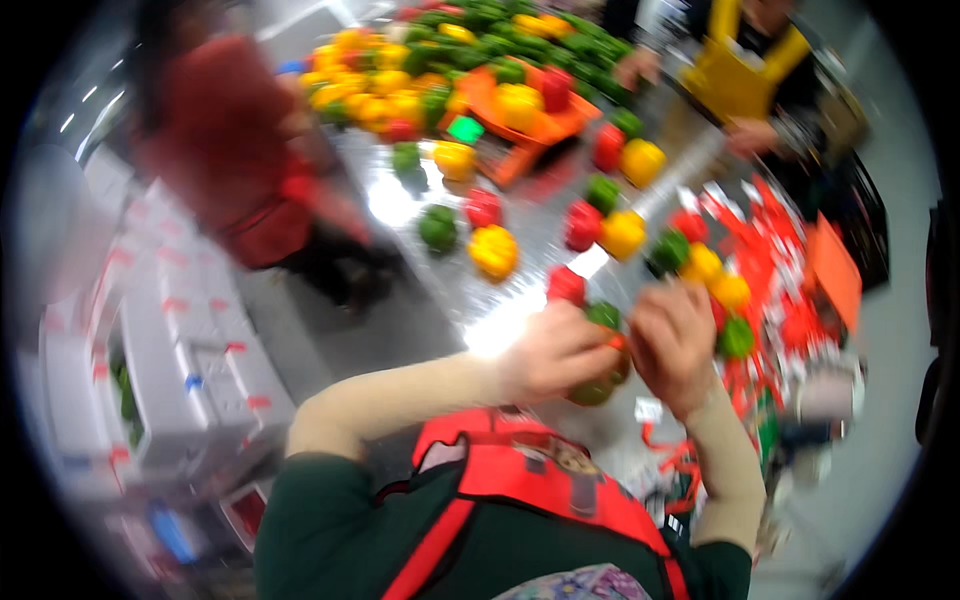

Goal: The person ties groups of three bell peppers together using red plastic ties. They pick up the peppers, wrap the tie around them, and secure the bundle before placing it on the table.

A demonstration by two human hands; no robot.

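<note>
My left hand (559, 354) has its fingers closed at the top of a green and orange bundle, which looks like bell peppers (592, 393), blurred and partly hidden by the hand. Close to its right side is my right hand (673, 337), fingers curled; whether anything is pinched in them is hidden. A red bell pepper (565, 285) and a green one (602, 314) lie just beyond my left hand on the metal table (450, 289). Past my right hand sit yellow (730, 291) and green bell peppers (736, 337).
An orange basket (555, 133) holds peppers before a large pepper pile (375, 82). Red-and-white netting or packaging strips (772, 262) cover the right side. A person in red (225, 142) stands left, another in a yellow apron (731, 75) opposite. White foam boxes (217, 360) are stacked left.
</note>
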